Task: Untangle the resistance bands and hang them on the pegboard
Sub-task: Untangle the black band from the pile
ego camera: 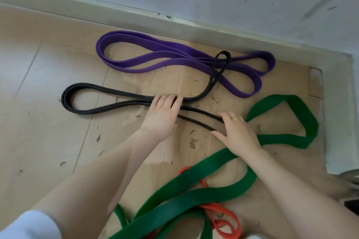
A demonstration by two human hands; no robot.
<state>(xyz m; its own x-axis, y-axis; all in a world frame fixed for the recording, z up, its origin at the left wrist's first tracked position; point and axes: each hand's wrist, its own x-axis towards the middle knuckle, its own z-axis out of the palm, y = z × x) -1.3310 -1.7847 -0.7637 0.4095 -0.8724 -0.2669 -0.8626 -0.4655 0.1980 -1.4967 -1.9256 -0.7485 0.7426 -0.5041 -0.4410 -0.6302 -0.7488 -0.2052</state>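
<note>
A thin black band (91, 111) lies folded on the cardboard, and its far loop (223, 56) crosses over the purple band (155, 44) near the wall. My left hand (163, 114) rests on the black band's middle with fingertips curled over the strands. My right hand (238, 134) holds the black band's near end between thumb and fingers. A wide green band (209, 163) runs under my right wrist and loops to the right. An orange band (219, 209) lies tangled beneath the green one at the bottom. No pegboard is in view.
Flattened cardboard (136, 141) covers the floor, which shows light tiles (38, 83) to the left. A grey skirting (174, 23) and white wall run along the back and down the right side. A metal object (351, 178) sits at the right edge.
</note>
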